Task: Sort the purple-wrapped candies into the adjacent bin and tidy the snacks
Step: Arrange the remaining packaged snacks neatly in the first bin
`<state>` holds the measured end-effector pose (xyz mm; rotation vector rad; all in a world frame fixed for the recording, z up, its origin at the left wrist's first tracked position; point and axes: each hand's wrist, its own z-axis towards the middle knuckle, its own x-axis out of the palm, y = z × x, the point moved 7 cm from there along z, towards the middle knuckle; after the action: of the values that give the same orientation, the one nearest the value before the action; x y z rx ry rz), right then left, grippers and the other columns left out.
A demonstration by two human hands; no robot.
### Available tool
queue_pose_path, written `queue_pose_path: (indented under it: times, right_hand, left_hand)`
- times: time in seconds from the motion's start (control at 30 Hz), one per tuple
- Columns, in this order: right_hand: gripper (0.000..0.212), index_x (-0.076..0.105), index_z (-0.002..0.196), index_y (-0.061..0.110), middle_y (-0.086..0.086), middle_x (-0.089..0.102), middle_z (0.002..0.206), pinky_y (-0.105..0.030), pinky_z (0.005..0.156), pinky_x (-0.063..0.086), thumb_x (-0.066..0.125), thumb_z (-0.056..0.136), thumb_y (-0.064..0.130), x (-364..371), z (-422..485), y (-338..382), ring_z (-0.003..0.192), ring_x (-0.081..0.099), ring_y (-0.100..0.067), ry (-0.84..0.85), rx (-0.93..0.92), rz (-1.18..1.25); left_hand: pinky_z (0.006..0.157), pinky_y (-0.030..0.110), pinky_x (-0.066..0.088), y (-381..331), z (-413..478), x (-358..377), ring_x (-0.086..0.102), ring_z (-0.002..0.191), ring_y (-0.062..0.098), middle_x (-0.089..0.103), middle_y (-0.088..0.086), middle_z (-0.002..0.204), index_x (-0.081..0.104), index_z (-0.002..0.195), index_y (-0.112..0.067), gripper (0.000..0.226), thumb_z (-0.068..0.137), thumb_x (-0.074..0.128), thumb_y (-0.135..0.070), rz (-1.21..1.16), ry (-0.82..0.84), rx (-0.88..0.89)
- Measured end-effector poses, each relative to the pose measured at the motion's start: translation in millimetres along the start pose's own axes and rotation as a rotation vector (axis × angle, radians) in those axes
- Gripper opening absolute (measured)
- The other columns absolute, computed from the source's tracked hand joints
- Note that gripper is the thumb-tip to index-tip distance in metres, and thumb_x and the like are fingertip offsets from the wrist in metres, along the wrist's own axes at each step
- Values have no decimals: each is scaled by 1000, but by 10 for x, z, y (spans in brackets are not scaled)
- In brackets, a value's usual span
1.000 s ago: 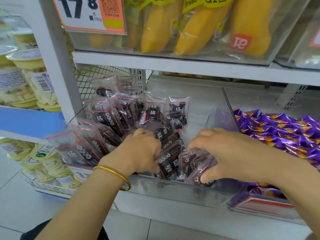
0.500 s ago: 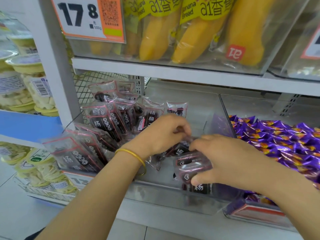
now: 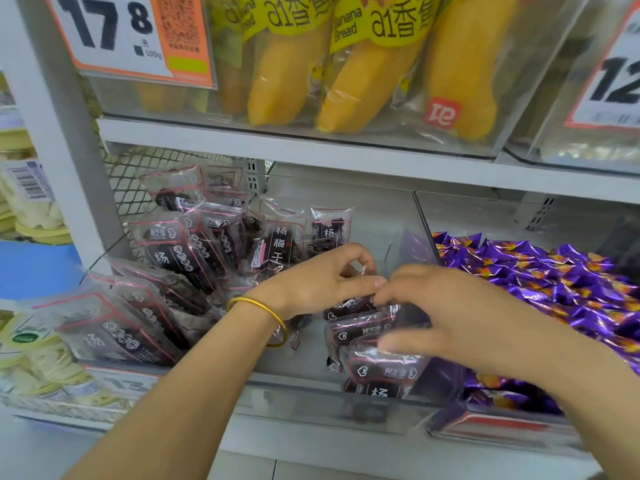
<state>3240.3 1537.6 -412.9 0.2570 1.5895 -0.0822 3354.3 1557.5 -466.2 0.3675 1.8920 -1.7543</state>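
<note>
Your right hand (image 3: pixel 450 317) is clamped on a stack of dark packets (image 3: pixel 374 351), thumb under and fingers over, at the front of the clear bin (image 3: pixel 311 403); the topmost wrappers show pink borders and a small cloud mark, and the lowest one carries the character 杨. Your left hand (image 3: pixel 322 282), with a gold bangle (image 3: pixel 266 313) on its wrist, meets it fingertip to fingertip, its fingers curled and pinching the clear edge of a single packet (image 3: pixel 362 270) just above that stack. Left of your left hand and behind it, the loose dark packets (image 3: pixel 180 258) lean in rows, one beside your knuckles reading 杨梅干 down its face. The purple-wrapped candies (image 3: pixel 554 292) lie heaped in the neighbouring bin just right of your right hand, past the clear divider (image 3: pixel 420 220), and none is in either grasp. Above both hands, on the upper shelf, yellow loaves in clear bags (image 3: pixel 363 74) are labelled "Banana Bread" and "a1香", with a red square logo on one. Up and left of your grasp an orange-edged price card (image 3: pixel 114 32) reads "17 8" with "500g" and a QR code; up and right another card (image 3: pixel 613 74) begins "12". Far left of your left wrist stand pale tubs (image 3: pixel 27 199) with a barcode label
</note>
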Motion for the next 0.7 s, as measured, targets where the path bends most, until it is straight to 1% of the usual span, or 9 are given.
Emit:
queue_pose_path:
  times: [0.1, 0.17, 0.23, 0.27, 0.33, 0.37, 0.47, 0.6, 0.7]
  right_hand:
    - [20, 60, 106, 26, 9, 55, 102, -29, 86, 43, 54, 88, 35, -194, -1, -87, 97, 53, -10, -244, 20, 76]
    - [27, 54, 117, 26, 8, 55, 114, -27, 90, 41, 53, 91, 26, -229, 5, -110, 107, 51, -10, -316, 40, 99]
    - [38, 43, 131, 28, 7, 53, 125, -27, 94, 40, 49, 93, 28, -155, 24, -92, 113, 51, -13, -268, 38, 136]
    - [43, 36, 136, 30, 6, 52, 128, -28, 94, 40, 47, 95, 30, -104, 37, -75, 114, 51, -15, -233, 32, 117]
    - [51, 25, 143, 34, 6, 56, 124, -29, 95, 37, 44, 96, 35, -36, 66, -56, 112, 52, -18, -186, 19, 10]
    - [50, 25, 143, 35, 6, 58, 119, -30, 94, 37, 43, 96, 37, -18, 81, -56, 110, 52, -19, -172, 13, -33]
    - [33, 48, 126, 33, 7, 59, 111, -31, 92, 37, 47, 94, 39, -2, 115, -77, 104, 54, -18, -157, -6, -64]
    - [9, 60, 95, 22, 7, 60, 95, -29, 79, 44, 55, 91, 29, -22, 94, -126, 89, 57, -14, -176, 36, 15]
    - [7, 58, 86, 18, 4, 56, 91, -32, 76, 45, 51, 89, 20, -20, 85, -136, 83, 56, -17, -157, 30, 4]
  left_hand:
    - [82, 22, 47, -66, -17, -11, 60, 88, 13, 63, 5, 100, 56, 108, -22, 25, 87, 58, -36, -6, -35, 32]
    - [84, 19, 47, -97, -12, -5, 62, 93, 12, 65, 3, 103, 61, 109, -17, 29, 87, 58, -36, 17, -54, 34]
    - [83, 19, 46, -59, -9, 2, 60, 89, 13, 63, 3, 101, 59, 104, -15, 29, 91, 52, -40, 17, -63, -28]
    - [88, 21, 45, -22, -13, 5, 60, 91, 14, 63, 3, 102, 58, 101, -15, 29, 93, 49, -42, -42, -68, -80]
    - [101, 38, 41, 77, -31, 21, 61, 103, 19, 67, 6, 108, 58, 110, -12, 34, 95, 44, -39, -292, -87, -194]
    - [99, 42, 41, 126, -63, 25, 61, 104, 22, 68, 8, 107, 56, 116, -9, 37, 96, 40, -34, -425, -115, -257]
    - [74, 34, 43, 210, -219, 48, 59, 98, 24, 65, 13, 109, 51, 119, -5, 45, 99, 28, -37, -713, -193, -394]
    - [91, 33, 33, 210, -352, 130, 45, 126, 23, 46, 8, 141, 36, 140, -11, 68, 95, 16, -58, -807, -193, -436]
    - [97, 36, 39, 122, -376, 304, 51, 116, 17, 45, 4, 141, 33, 143, -13, 74, 92, 14, -63, -905, -161, -426]
